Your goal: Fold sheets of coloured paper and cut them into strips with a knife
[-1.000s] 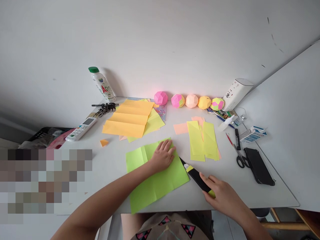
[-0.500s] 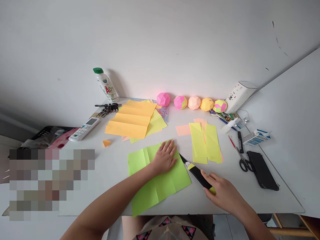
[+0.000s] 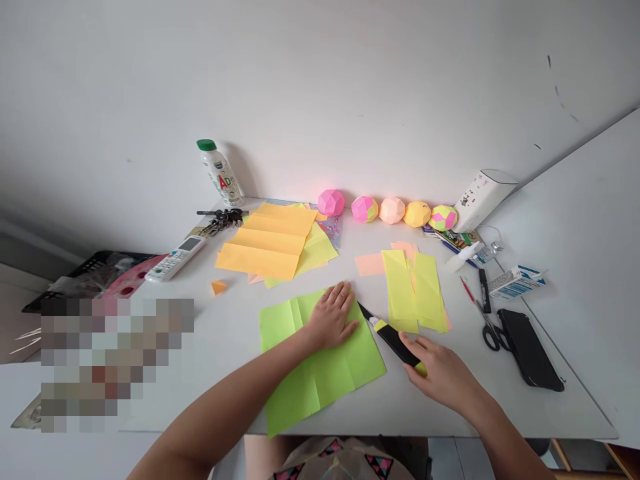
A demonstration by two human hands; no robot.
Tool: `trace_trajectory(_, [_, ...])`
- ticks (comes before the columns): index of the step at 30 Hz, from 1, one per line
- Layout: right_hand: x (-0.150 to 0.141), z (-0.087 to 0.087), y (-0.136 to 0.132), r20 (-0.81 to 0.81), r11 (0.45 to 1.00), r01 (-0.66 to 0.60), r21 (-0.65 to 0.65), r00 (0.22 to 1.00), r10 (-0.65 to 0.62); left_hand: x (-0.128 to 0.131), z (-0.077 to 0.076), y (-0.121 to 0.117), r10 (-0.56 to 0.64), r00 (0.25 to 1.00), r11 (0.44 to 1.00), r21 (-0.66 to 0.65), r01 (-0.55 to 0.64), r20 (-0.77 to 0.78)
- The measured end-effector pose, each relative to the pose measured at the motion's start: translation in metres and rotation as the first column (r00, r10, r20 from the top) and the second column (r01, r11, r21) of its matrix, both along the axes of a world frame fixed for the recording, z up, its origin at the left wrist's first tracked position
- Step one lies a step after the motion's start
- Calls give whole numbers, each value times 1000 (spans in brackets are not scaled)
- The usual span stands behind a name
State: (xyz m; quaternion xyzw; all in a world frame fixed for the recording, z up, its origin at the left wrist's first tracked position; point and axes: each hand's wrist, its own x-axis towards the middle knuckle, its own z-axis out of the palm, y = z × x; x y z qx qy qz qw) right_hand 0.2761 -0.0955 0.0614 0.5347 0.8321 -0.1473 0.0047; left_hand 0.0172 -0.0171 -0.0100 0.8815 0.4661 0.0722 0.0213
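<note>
My left hand (image 3: 333, 317) lies flat on a creased green sheet of paper (image 3: 330, 383), pressing near its upper right corner with the fingers extended. My right hand (image 3: 440, 368) is closed around the handle of a black and yellow utility knife (image 3: 393, 340). The knife's dark blade points up and left, its tip at or beside the sheet's right edge; I cannot tell whether it touches the paper. Yellow paper strips (image 3: 401, 293) lie just beyond the knife, over some peach pieces (image 3: 370, 265).
Creased orange paper (image 3: 270, 240) sits on other sheets at the back left, near a remote control (image 3: 176, 259) and a bottle (image 3: 220, 173). Faceted paper balls (image 3: 393, 210) line the wall. At right are scissors (image 3: 493, 337), a marker (image 3: 484, 291) and a black phone (image 3: 531, 350).
The whole view has shifted slightly, with things sitting a little further right and lower. The knife, held in my right hand, has moved slightly left relative to the green sheet. My left hand stays on the paper.
</note>
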Motion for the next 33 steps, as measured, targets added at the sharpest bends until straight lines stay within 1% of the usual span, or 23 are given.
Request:
trace_trajectory(5, [-8, 3, 9, 17, 999, 22, -25, 1000, -22, -1, 1, 1, 0, 1000, 1000, -15, 0, 9])
trace_trajectory(8, [-12, 5, 14, 16, 1000, 28, -10, 999, -28, -2, 2, 2, 0, 1000, 1000, -13, 0, 28])
trace_trajectory(13, [-13, 4, 16, 39, 999, 29, -36, 999, -27, -2, 0, 3, -10, 999, 1000, 3, 10, 50])
trace_trajectory(21, [-19, 3, 29, 26, 997, 46, -62, 999, -44, -2, 1, 3, -17, 997, 1000, 2, 17, 70])
trace_trajectory(26, [-21, 1, 29, 50, 998, 50, -39, 998, -48, -3, 2, 3, -32, 997, 999, -17, 33, 71])
trace_trajectory(30, [-24, -1, 33, 48, 998, 51, -29, 998, -49, -2, 4, 3, -18, 996, 999, -25, 20, 86])
trace_trajectory(33, [-25, -2, 36, 81, 999, 38, -23, 996, -36, -2, 4, 2, -6, 994, 1000, -28, 9, 108])
